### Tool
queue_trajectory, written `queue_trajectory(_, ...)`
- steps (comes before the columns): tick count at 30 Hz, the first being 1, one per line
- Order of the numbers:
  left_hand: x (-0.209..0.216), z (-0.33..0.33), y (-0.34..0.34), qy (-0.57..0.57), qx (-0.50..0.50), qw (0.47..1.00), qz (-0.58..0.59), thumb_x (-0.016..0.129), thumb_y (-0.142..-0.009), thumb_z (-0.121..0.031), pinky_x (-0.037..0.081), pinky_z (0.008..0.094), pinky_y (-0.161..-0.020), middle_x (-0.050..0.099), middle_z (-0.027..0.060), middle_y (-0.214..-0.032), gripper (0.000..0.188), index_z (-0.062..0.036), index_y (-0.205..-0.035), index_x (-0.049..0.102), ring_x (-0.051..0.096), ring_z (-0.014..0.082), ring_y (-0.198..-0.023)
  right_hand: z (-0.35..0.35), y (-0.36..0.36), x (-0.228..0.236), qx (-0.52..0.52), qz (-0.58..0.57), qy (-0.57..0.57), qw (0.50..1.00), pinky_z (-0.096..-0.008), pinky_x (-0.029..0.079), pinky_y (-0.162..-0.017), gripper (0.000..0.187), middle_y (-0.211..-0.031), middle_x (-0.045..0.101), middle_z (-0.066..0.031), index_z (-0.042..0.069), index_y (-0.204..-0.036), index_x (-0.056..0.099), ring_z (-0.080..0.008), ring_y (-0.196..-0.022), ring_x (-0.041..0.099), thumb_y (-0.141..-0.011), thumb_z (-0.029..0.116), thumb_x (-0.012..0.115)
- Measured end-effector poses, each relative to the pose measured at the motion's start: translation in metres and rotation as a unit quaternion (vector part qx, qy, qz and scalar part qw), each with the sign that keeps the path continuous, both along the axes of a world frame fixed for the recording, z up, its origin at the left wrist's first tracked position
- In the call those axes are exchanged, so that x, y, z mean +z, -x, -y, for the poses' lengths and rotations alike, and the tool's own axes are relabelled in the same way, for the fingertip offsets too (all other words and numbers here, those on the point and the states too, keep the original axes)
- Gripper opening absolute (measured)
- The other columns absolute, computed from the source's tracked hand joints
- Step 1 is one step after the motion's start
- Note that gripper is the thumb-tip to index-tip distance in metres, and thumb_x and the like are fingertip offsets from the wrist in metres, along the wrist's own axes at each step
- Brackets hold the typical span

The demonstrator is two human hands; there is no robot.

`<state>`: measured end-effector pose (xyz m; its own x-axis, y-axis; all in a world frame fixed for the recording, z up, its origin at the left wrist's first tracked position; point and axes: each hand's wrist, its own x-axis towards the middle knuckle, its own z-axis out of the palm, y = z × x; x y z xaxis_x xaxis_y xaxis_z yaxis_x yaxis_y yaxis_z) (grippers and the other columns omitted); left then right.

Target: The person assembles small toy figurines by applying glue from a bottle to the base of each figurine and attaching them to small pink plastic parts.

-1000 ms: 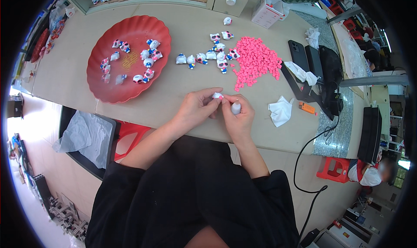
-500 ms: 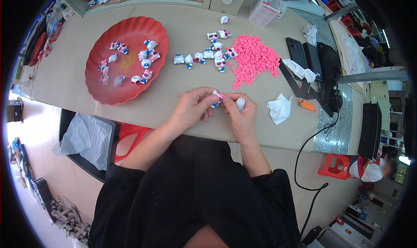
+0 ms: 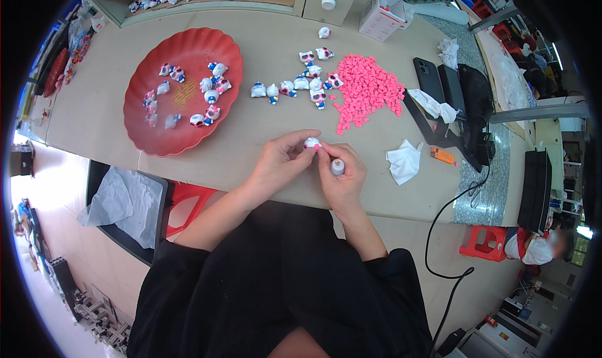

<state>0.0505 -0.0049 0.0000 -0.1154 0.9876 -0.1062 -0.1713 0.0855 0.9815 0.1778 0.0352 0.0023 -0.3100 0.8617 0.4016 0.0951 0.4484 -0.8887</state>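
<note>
Over the near edge of the table, my left hand (image 3: pixel 276 160) is closed on a small cat-headed figurine (image 3: pixel 311 142), white with a touch of pink. My right hand (image 3: pixel 346 176) is closed round a small white bottle (image 3: pixel 338 167), its rounded end showing in the palm. The thumb and fingertips of that hand touch the pink spot on the figurine. Beyond my hands lies a cluster of similar white, blue and pink figurines (image 3: pixel 301 82). Beside it spreads a heap of small pink pieces (image 3: pixel 370 88).
A red scalloped plate (image 3: pixel 141 123) with several figurines is at left. At right lie a crumpled white tissue (image 3: pixel 404 162), an orange lighter-like item (image 3: pixel 443 155), a phone (image 3: pixel 427 76) and a black cable (image 3: pixel 433 232). A white box (image 3: pixel 381 16) stands behind the heap. More figurines fill an open compartment (image 3: pixel 207 4).
The figurine has turned in my fingers, its face now less visible. My right hand has tilted and shifted slightly nearer to me, turning the bottle.
</note>
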Motion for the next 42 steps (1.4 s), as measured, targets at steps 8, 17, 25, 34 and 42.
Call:
queue_trajectory(8, 0.005, 0.003, 0.000, 0.002, -0.009, 1.000, -0.006, 0.049, -0.084, -0.003, 0.046, 0.0216, -0.073, 0.057, 0.0051, -0.091, 0.031, 0.0009, -0.115, 0.048, 0.053, 0.0079, -0.081, -0.002, 0.000, -0.003, -0.001, 0.024, -0.083, 0.996, -0.0277, 0.044, -0.051, 0.021, -0.069, 0.055, -0.0109, 0.000, -0.084, 0.054, -0.0203, -0.057, 0.056, -0.065, -0.007, 0.060)
queue_trajectory(17, 0.010, 0.004, -0.002, -0.013, -0.014, 0.999, -0.040, 0.048, -0.085, -0.001, 0.046, 0.0228, -0.075, 0.056, 0.0047, -0.091, 0.030, 0.0007, -0.114, 0.048, 0.053, 0.0083, -0.083, -0.003, -0.002, -0.006, -0.013, 0.043, -0.146, 0.988, -0.0272, 0.043, -0.049, 0.021, -0.069, 0.054, -0.0104, 0.000, -0.083, 0.055, -0.0189, -0.055, 0.054, -0.065, -0.007, 0.061)
queue_trajectory(25, -0.002, 0.008, -0.003, -0.155, 0.077, 0.979, -0.105, 0.056, -0.078, 0.002, 0.048, 0.0263, -0.074, 0.055, 0.0094, -0.103, 0.028, -0.0033, -0.105, 0.054, 0.057, 0.0163, -0.089, -0.002, -0.005, 0.008, 0.047, -0.043, 0.026, 0.998, -0.0185, 0.035, -0.055, 0.014, -0.073, 0.054, -0.0039, -0.001, -0.089, 0.060, -0.0078, -0.062, 0.045, -0.076, -0.004, 0.058)
queue_trajectory(34, 0.030, 0.025, 0.027, -0.195, 0.164, 0.911, -0.325, 0.059, -0.074, 0.004, 0.050, 0.0263, -0.075, 0.056, 0.0107, -0.099, 0.026, -0.0015, -0.100, 0.056, 0.058, 0.0178, -0.087, -0.004, -0.013, 0.007, 0.031, -0.196, 0.299, 0.933, -0.0167, 0.036, -0.059, 0.012, -0.075, 0.052, 0.0013, 0.000, -0.089, 0.059, -0.0037, -0.068, 0.046, -0.078, 0.002, 0.058)
queue_trajectory(42, 0.028, 0.025, 0.008, -0.188, 0.152, 0.939, -0.245, 0.060, -0.074, 0.003, 0.051, 0.0262, -0.070, 0.057, 0.0112, -0.099, 0.028, -0.0019, -0.101, 0.056, 0.058, 0.0171, -0.085, -0.001, -0.006, 0.010, 0.082, -0.089, 0.154, 0.981, -0.0187, 0.038, -0.060, 0.017, -0.076, 0.053, -0.0015, 0.000, -0.093, 0.060, -0.0068, -0.069, 0.048, -0.076, 0.000, 0.059)
